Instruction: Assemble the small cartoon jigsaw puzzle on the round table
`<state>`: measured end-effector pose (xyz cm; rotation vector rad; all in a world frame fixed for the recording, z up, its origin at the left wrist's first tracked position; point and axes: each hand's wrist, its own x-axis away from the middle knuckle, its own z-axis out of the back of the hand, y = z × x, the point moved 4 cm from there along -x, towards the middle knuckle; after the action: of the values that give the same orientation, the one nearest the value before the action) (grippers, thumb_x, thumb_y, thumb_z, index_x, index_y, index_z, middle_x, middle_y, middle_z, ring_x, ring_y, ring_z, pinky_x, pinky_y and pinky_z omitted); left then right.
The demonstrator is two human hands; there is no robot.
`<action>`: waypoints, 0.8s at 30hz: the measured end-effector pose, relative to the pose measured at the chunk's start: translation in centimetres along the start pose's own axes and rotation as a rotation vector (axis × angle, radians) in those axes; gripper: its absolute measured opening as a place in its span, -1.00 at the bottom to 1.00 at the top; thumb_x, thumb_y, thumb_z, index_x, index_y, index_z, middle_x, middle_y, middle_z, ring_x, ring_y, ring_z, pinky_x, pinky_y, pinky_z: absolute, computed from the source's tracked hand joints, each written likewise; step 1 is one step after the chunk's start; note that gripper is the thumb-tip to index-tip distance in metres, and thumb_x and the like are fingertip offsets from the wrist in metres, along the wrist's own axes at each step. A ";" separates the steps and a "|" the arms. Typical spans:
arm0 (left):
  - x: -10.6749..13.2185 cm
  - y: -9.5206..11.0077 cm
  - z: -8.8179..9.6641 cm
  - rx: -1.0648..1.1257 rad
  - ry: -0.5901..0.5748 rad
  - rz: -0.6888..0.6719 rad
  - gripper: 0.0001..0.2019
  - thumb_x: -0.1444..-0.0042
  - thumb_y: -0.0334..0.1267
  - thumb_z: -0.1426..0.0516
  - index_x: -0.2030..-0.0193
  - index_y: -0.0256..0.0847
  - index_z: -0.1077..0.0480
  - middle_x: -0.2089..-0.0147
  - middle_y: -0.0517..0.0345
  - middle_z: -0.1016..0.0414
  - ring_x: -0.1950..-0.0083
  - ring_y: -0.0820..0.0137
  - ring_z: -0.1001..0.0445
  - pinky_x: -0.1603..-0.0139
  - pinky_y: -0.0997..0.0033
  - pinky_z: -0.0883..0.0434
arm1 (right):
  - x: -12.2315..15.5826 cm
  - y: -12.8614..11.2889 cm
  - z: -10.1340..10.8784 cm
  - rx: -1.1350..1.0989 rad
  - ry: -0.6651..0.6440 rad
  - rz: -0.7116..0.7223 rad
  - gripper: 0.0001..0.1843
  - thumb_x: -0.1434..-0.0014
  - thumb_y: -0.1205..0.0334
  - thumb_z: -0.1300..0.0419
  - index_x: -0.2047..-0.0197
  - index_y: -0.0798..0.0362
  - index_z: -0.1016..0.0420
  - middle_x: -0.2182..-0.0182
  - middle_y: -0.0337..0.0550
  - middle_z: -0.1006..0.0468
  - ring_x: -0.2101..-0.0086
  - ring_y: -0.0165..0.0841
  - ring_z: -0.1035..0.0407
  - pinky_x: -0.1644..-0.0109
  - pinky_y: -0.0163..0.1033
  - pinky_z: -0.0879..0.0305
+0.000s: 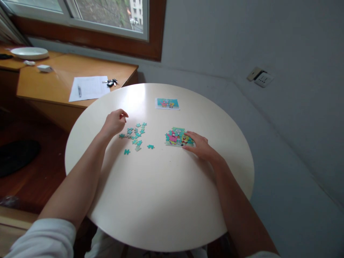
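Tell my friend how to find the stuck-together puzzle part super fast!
On the round white table, find the person's right hand. It touches the joined puzzle, which shows pink and yellow cartoon characters. Unlike the scattered teal pieces to its left, it's interlocked; unlike the straight-edged picture sheet beyond, its edge has knobs.

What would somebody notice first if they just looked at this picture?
Probably the bright, partly built puzzle on the round white table, with the right grip at its right side. To its left, loose teal pieces lie scattered near the left grip. Farther back on the table, a small picture shows similar colourful characters.
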<state>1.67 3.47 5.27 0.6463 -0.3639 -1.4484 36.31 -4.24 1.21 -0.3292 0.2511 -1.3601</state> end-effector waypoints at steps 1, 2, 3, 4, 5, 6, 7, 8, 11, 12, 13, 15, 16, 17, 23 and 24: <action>0.1 0.1 0.1 0.005 0.008 -0.007 -0.75 0.04 -0.45 0.01 0.30 -0.21 -0.46 0.38 0.08 -0.49 0.37 0.32 -0.41 0.26 0.36 -0.32 | 0.0 0.0 0.0 0.002 -0.001 -0.001 -0.38 -0.09 -0.01 -0.17 -0.22 -0.07 -0.29 -0.26 -0.03 -0.25 -0.26 -0.12 -0.08 -0.28 0.12 0.05; 0.1 0.1 0.1 0.007 0.016 -0.012 -0.75 0.03 -0.44 0.00 0.30 -0.21 -0.47 0.36 0.07 -0.51 0.35 0.32 -0.42 0.25 0.36 -0.33 | 0.0 0.0 0.0 0.003 0.000 0.000 -0.38 -0.09 -0.02 -0.17 -0.22 -0.07 -0.29 -0.26 -0.03 -0.25 -0.26 -0.12 -0.08 -0.28 0.12 0.05; 0.1 0.2 0.2 0.004 0.023 -0.015 -0.75 0.03 -0.43 -0.01 0.29 -0.21 -0.47 0.34 0.06 -0.52 0.33 0.31 -0.43 0.24 0.35 -0.34 | 0.0 0.0 0.0 0.003 0.001 0.003 -0.38 -0.09 -0.02 -0.17 -0.22 -0.08 -0.29 -0.26 -0.04 -0.25 -0.26 -0.12 -0.08 -0.28 0.12 0.04; 0.2 0.2 0.3 -0.002 0.031 -0.015 -0.76 0.03 -0.42 -0.02 0.28 -0.21 -0.48 0.32 0.05 -0.53 0.32 0.30 -0.44 0.23 0.35 -0.35 | 0.0 0.0 0.0 0.004 0.003 0.006 -0.38 -0.09 -0.02 -0.17 -0.22 -0.09 -0.29 -0.26 -0.04 -0.26 -0.26 -0.12 -0.08 -0.28 0.12 0.04; 0.2 0.3 0.3 -0.009 0.037 -0.016 -0.77 0.03 -0.41 -0.03 0.28 -0.21 -0.48 0.30 0.04 -0.54 0.30 0.30 -0.45 0.22 0.35 -0.35 | 0.0 0.1 0.0 0.005 0.005 0.010 -0.38 -0.09 -0.02 -0.17 -0.22 -0.09 -0.29 -0.26 -0.04 -0.26 -0.26 -0.12 -0.08 -0.28 0.13 0.04; 0.2 0.3 0.3 -0.016 0.042 -0.017 -0.77 0.03 -0.41 -0.04 0.28 -0.21 -0.49 0.28 0.04 -0.54 0.29 0.29 -0.46 0.21 0.34 -0.36 | 0.0 0.1 -0.1 0.005 0.007 0.014 -0.38 -0.09 -0.02 -0.17 -0.22 -0.10 -0.29 -0.25 -0.05 -0.26 -0.26 -0.11 -0.09 -0.28 0.13 0.04; 0.2 0.4 0.4 -0.023 0.047 -0.021 -0.77 0.03 -0.40 -0.04 0.27 -0.21 -0.49 0.27 0.03 -0.55 0.29 0.29 -0.46 0.20 0.34 -0.37 | 0.0 0.1 -0.1 0.006 0.009 0.016 -0.38 -0.09 -0.03 -0.17 -0.22 -0.10 -0.29 -0.25 -0.05 -0.27 -0.25 -0.11 -0.09 -0.28 0.13 0.04; 0.3 0.4 0.4 -0.030 0.050 -0.025 -0.76 0.04 -0.41 -0.04 0.27 -0.21 -0.49 0.27 0.03 -0.55 0.28 0.28 -0.46 0.20 0.34 -0.37 | 0.0 0.1 -0.1 0.006 0.011 0.017 -0.39 -0.09 -0.03 -0.17 -0.22 -0.10 -0.29 -0.25 -0.05 -0.27 -0.25 -0.11 -0.09 -0.28 0.13 0.04; 0.3 0.4 0.4 -0.043 0.055 -0.043 -0.74 0.05 -0.42 -0.02 0.27 -0.20 -0.50 0.27 0.04 -0.55 0.28 0.28 -0.47 0.18 0.33 -0.38 | 0.0 0.0 0.0 0.004 0.009 0.017 -0.39 -0.10 -0.03 -0.16 -0.22 -0.10 -0.29 -0.26 -0.05 -0.26 -0.25 -0.11 -0.09 -0.27 0.13 0.04; 0.3 0.4 0.4 -0.043 0.056 -0.048 -0.73 0.05 -0.42 -0.02 0.27 -0.20 -0.50 0.27 0.04 -0.55 0.28 0.28 -0.46 0.18 0.33 -0.38 | 0.1 0.0 0.0 0.004 0.004 0.015 -0.39 -0.10 -0.02 -0.16 -0.22 -0.09 -0.29 -0.26 -0.05 -0.25 -0.26 -0.11 -0.08 -0.28 0.13 0.04; 0.3 0.4 0.4 -0.041 0.058 -0.053 -0.73 0.06 -0.42 -0.01 0.27 -0.20 -0.50 0.27 0.04 -0.55 0.28 0.28 -0.46 0.18 0.32 -0.39 | 0.1 -0.1 0.0 0.004 0.000 0.010 -0.38 -0.10 -0.02 -0.16 -0.22 -0.08 -0.28 -0.26 -0.04 -0.25 -0.26 -0.12 -0.08 -0.28 0.12 0.05; 0.3 0.4 0.4 -0.029 0.055 -0.055 -0.72 0.06 -0.42 -0.01 0.29 -0.20 -0.51 0.27 0.04 -0.56 0.28 0.28 -0.46 0.17 0.33 -0.39 | 0.1 -0.1 0.1 0.004 -0.009 -0.003 -0.37 -0.10 -0.01 -0.17 -0.23 -0.04 -0.28 -0.27 -0.01 -0.24 -0.26 -0.12 -0.07 -0.29 0.11 0.06; 0.3 0.4 0.4 -0.021 0.049 -0.053 -0.72 0.07 -0.42 0.00 0.29 -0.20 -0.51 0.27 0.04 -0.56 0.27 0.28 -0.46 0.17 0.33 -0.39 | 0.1 -0.1 0.1 0.003 -0.010 -0.008 -0.36 -0.09 0.00 -0.18 -0.23 -0.03 -0.28 -0.27 -0.01 -0.24 -0.26 -0.13 -0.07 -0.29 0.11 0.06; 0.3 0.4 0.4 -0.014 0.042 -0.048 -0.72 0.08 -0.43 0.00 0.30 -0.19 -0.51 0.27 0.04 -0.56 0.26 0.28 -0.46 0.17 0.34 -0.39 | 0.1 -0.1 0.1 0.000 -0.009 -0.009 -0.36 -0.09 0.00 -0.18 -0.23 -0.03 -0.28 -0.27 -0.01 -0.24 -0.26 -0.13 -0.07 -0.29 0.11 0.06; 0.4 0.5 0.4 0.010 0.017 -0.042 -0.69 0.14 -0.46 0.02 0.32 -0.22 -0.51 0.27 0.02 -0.56 0.24 0.27 -0.46 0.17 0.33 -0.40 | 0.1 -0.1 0.1 -0.015 0.012 0.010 -0.38 -0.08 -0.01 -0.18 -0.21 -0.09 -0.30 -0.25 -0.05 -0.27 -0.26 -0.12 -0.09 -0.29 0.13 0.05; 0.4 0.5 0.3 0.013 0.017 -0.045 -0.68 0.15 -0.46 0.02 0.33 -0.23 -0.51 0.28 0.02 -0.56 0.24 0.27 -0.46 0.18 0.33 -0.40 | 0.1 -0.1 0.1 -0.013 0.007 0.008 -0.38 -0.08 0.00 -0.18 -0.21 -0.08 -0.30 -0.26 -0.05 -0.26 -0.26 -0.12 -0.08 -0.29 0.12 0.05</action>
<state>1.89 3.03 5.75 0.6805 -0.3472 -1.4838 36.28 -4.30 1.33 -0.3340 0.2675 -1.3525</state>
